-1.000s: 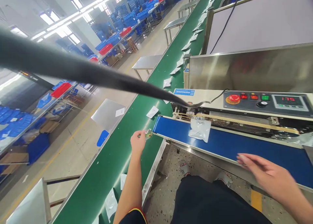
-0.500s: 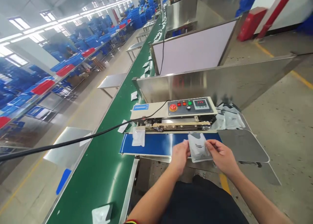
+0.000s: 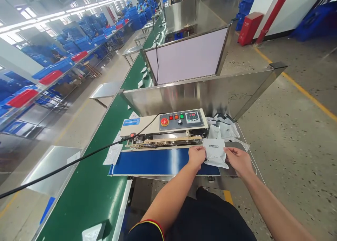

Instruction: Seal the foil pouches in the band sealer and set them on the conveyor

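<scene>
A white printed pouch (image 3: 216, 151) is stretched between my two hands at the right end of a band sealing machine (image 3: 163, 125). My left hand (image 3: 197, 157) pinches its left edge, over the blue belt (image 3: 150, 162). On the opposite edge my right hand (image 3: 239, 161) is closed in a pinch too. The pouch's top lies close to the sealer's entry; whether it touches the bands I cannot tell. Behind it, several more white pouches (image 3: 226, 129) are heaped at the machine's right side. Another pouch (image 3: 113, 154) lies at the belt's left end, over the green conveyor.
A long green conveyor (image 3: 79, 195) runs along the left, with a pouch (image 3: 92, 232) near its front. A black cable (image 3: 79, 160) crosses above it to the sealer. Behind the machine stands a metal partition (image 3: 184, 97). A red box (image 3: 250, 28) stands farther back.
The pouch in my hands has turned to show another printed face and is now at the sealer's right end. The pouch at the belt's left has moved onto the conveyor. My view has shifted right.
</scene>
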`<action>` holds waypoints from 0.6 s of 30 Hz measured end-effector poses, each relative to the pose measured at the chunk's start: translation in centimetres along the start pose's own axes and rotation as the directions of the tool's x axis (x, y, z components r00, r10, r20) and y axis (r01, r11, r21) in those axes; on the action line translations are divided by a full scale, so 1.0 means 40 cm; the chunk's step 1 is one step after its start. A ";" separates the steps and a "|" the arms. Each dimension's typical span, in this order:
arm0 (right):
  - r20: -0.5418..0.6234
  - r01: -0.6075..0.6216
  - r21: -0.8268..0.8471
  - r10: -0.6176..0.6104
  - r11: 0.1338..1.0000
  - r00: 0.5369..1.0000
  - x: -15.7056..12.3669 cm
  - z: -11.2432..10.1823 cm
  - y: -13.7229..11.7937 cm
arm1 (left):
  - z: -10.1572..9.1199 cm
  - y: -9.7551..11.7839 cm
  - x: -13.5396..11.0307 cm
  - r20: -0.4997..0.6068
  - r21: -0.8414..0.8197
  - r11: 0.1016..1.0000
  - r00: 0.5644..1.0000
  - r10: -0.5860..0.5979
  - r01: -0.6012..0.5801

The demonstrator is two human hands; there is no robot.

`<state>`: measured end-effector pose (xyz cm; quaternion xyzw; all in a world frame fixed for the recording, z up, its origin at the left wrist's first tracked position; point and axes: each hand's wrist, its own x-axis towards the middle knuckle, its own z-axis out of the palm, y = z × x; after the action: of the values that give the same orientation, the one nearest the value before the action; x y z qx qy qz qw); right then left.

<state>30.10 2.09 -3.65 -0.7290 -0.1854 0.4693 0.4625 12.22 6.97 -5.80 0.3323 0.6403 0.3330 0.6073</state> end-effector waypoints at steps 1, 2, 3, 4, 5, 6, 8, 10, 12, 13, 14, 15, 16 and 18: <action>0.013 -0.005 -0.002 0.005 1.000 1.000 0.010 0.011 -0.003 | -0.001 -0.005 0.010 -0.017 -0.017 1.000 1.000 -0.022 0.022; 0.030 -0.011 -0.004 0.011 1.000 0.999 0.016 0.023 -0.006 | -0.007 -0.009 0.016 -0.037 -0.022 0.999 0.999 -0.038 0.038; 0.051 -0.017 -0.008 0.018 1.000 0.999 0.017 0.036 -0.009 | -0.018 -0.011 0.020 -0.058 -0.024 0.999 0.997 -0.049 0.048; 0.076 -0.022 -0.014 0.023 1.000 0.997 0.016 0.049 -0.013 | -0.032 -0.013 0.022 -0.075 -0.032 0.998 0.996 -0.049 0.047; 0.103 -0.025 -0.022 0.027 0.999 0.994 0.011 0.063 -0.016 | -0.048 -0.014 0.021 -0.090 -0.042 0.998 0.995 -0.044 0.040; 0.129 -0.027 -0.028 0.030 0.999 0.991 0.005 0.079 -0.020 | -0.067 -0.014 0.019 -0.105 -0.053 0.998 0.994 -0.037 0.032; 0.179 -0.027 -0.036 0.033 0.999 0.983 -0.010 0.112 -0.030 | -0.106 -0.016 0.010 -0.129 -0.080 0.997 0.992 -0.014 0.004; 0.218 -0.021 -0.039 0.029 0.999 0.976 -0.029 0.141 -0.039 | -0.150 -0.025 -0.008 -0.136 -0.117 0.992 0.990 0.025 -0.041; 0.218 -0.022 -0.030 0.028 0.999 0.976 -0.053 0.152 -0.039 | -0.207 -0.044 -0.035 -0.151 -0.170 0.981 0.986 0.069 -0.094; 0.207 -0.029 -0.025 0.034 0.999 0.978 -0.067 0.147 -0.034 | -0.244 -0.058 -0.052 -0.173 -0.197 0.973 0.981 0.088 -0.122; 0.194 -0.045 -0.024 0.049 0.999 0.980 -0.082 0.134 -0.024 | -0.290 -0.076 -0.071 -0.209 -0.216 0.965 0.972 0.105 -0.151; 0.178 -0.065 -0.033 0.070 0.997 0.982 -0.097 0.115 -0.009 | -0.345 -0.097 -0.092 -0.264 -0.222 0.957 0.957 0.124 -0.185; 0.169 -0.075 -0.054 0.083 0.996 0.982 -0.111 0.091 0.010 | -0.409 -0.120 -0.115 -0.335 -0.207 0.953 0.931 0.145 -0.223; 0.150 -0.028 -0.148 0.051 0.989 0.987 -0.137 0.037 0.057 | -0.566 -0.173 -0.165 -0.505 -0.095 0.953 0.839 0.202 -0.287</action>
<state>25.76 -2.19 -2.98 -0.7260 -0.2397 0.5185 0.3831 -10.28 -2.87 -6.95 0.2641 0.6950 0.5334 0.4034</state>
